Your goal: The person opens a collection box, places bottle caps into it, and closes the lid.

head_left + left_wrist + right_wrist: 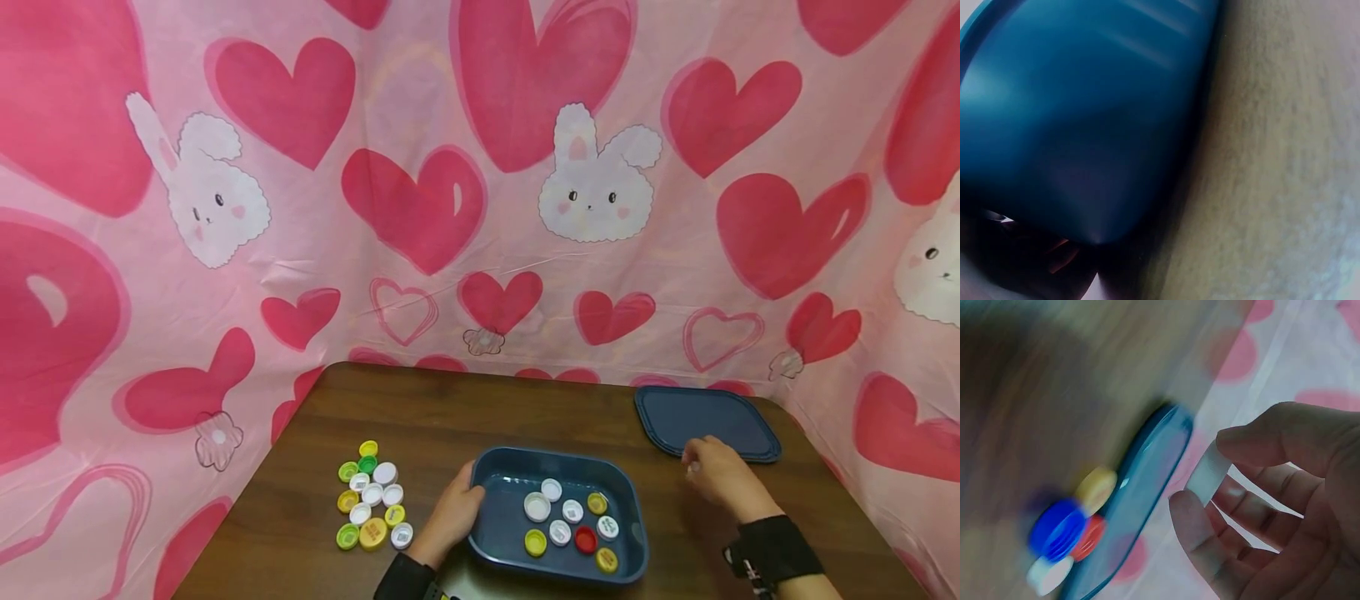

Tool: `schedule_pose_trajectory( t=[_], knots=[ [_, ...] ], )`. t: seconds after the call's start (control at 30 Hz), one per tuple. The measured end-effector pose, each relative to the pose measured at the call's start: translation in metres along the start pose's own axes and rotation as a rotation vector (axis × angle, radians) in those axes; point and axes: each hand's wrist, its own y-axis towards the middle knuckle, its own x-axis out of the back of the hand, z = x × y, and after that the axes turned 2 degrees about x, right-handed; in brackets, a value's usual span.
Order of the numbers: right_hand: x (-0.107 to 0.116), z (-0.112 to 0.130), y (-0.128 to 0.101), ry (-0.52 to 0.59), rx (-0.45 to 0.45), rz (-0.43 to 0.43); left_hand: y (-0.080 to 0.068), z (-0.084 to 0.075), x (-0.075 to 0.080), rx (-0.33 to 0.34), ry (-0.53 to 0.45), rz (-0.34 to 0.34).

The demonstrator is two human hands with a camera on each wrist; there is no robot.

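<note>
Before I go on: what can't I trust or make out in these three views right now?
- Head view: the white cap is not visible; the right hand covers it.
- Right wrist view: motion blur smears the caps by the blue lid; their count is unclear. Only here does the white cap show, pinched.
- Left wrist view: the blue tray fills the frame; the left hand barely shows.
- Cap print: too small.

bare wood between tray (633, 508) and lid (705, 417), caps (371, 496) crowding left
</note>
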Motion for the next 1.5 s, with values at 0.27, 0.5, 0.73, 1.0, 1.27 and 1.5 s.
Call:
schedule_pose_trajectory(
  t=[0.27, 0.5, 0.73, 1.0, 1.27, 1.5],
  knots=[
    [-0.009, 0.059, 0.003, 0.026, 0.12, -0.032, -0.001, -0.001, 0.0, -0.004, 0.002, 0.0],
    [-0.02, 0.1, -0.002, 0.07, 0.151, 0.024, -0.002, -0.002, 0.001, -0.001, -0.002, 0.002],
    [-0.033, 0.133, -0.012, 0.067, 0.291, 0.109, -0.001, 0.0, 0.0, -0.021, -0.004, -0.013],
    [-0.046, 0.149, -0.025, 0.064, 0.415, 0.189, 0.0, 0.001, 0.0, -0.04, 0.035, -0.036],
    [-0.05, 0.154, -0.03, 0.028, 0.441, 0.219, 0.0, 0.0, 0.001, -0.028, 0.035, -0.036],
    [-0.047, 0.156, -0.032, 0.025, 0.395, 0.249, 0.0, 0.0, 0.0, -0.024, 0.018, -0.03]
  ],
)
